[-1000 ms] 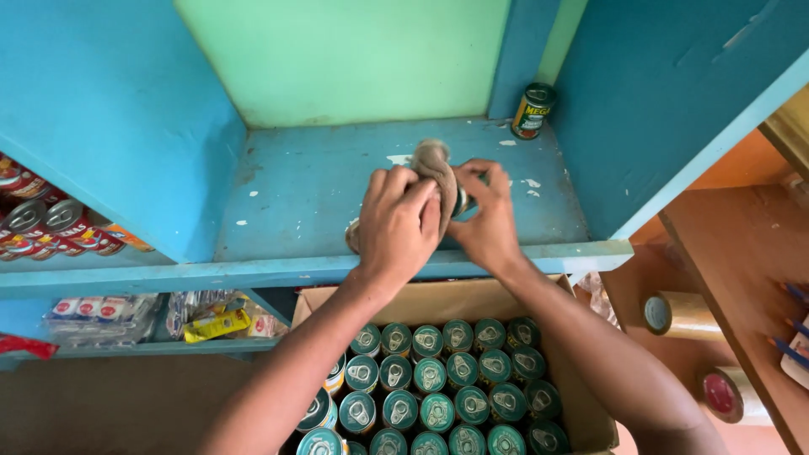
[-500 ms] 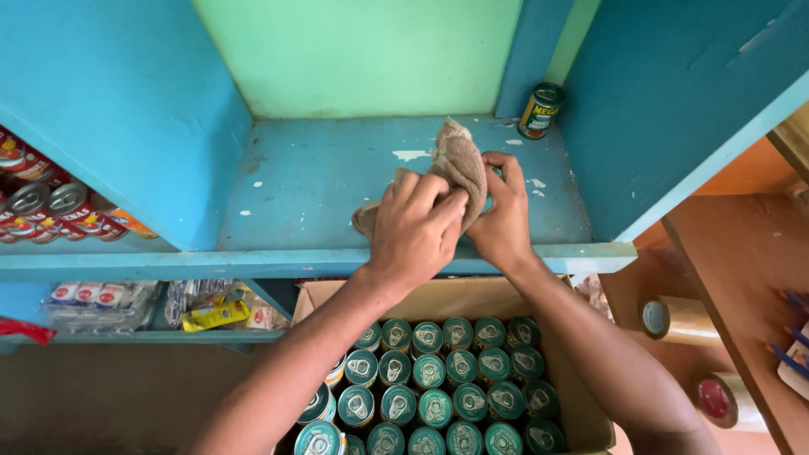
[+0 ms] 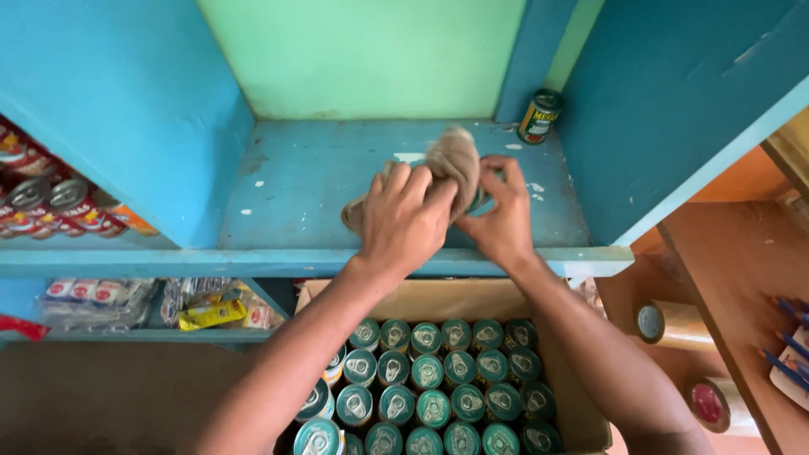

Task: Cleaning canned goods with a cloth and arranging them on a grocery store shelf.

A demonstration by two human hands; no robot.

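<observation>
beige cloth [image 3: 451,164] bunched in our left hand [image 3: 404,223] rubbed the can [image 3: 477,199] our right hand [image 3: 504,221] gripped. we judged firm, steady turning over the blue shelf [image 3: 312,181] wiped best.

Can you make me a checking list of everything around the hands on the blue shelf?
Surface: blue shelf, paint chipped with white specks.
Things in hand: brownish cloth held by both hands over a can that is mostly hidden.
Hands: left hand grips the cloth from the near side; right hand holds at its right edge.
Clutter: one green can upright in the back right corner.
Cables: nothing seen.
Surroundings: cardboard box of green-topped cans below; red cans at left; snack packets on the lower shelf; tape rolls at right.
</observation>
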